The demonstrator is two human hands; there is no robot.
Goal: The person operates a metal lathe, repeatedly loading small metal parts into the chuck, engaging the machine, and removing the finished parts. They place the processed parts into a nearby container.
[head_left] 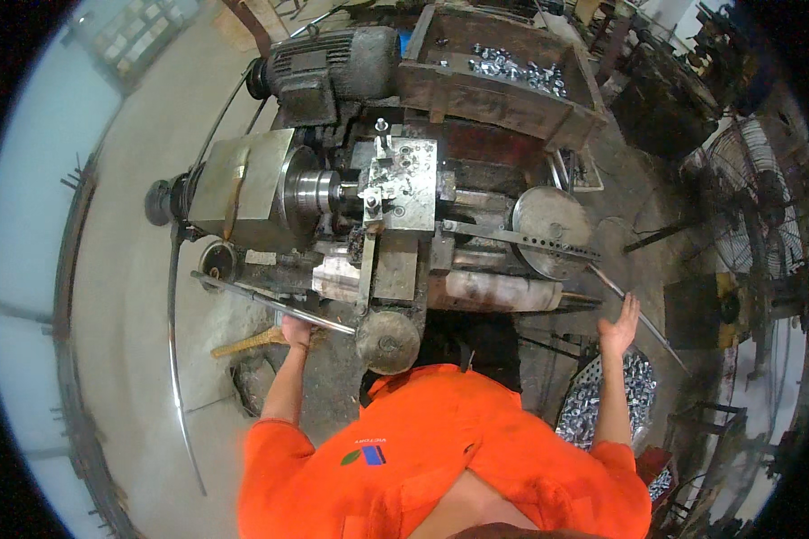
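A lathe-like machine stands before me, with a bright metal block [411, 184] on its slide and a round chuck [313, 191] on the left. My left hand [297, 331] is at the underside of a steel lever rod [270, 302] that runs to a round hub [387, 343]; its fingers are largely hidden there. A straw-coloured, handle-like piece [245, 342] meets that hand, and I cannot tell whether it is held. My right hand [618, 327] is open, fingers up and thumb apart, beside a thin rod [647, 320] extending from a perforated flat bar [526, 239].
An electric motor [333, 72] and a wooden box [503, 99] with small shiny metal parts stand behind the machine. A container heaped with metal parts [616, 395] is below my right arm. A caged fan [753, 198] stands right. A brush [235, 193] lies on the headstock.
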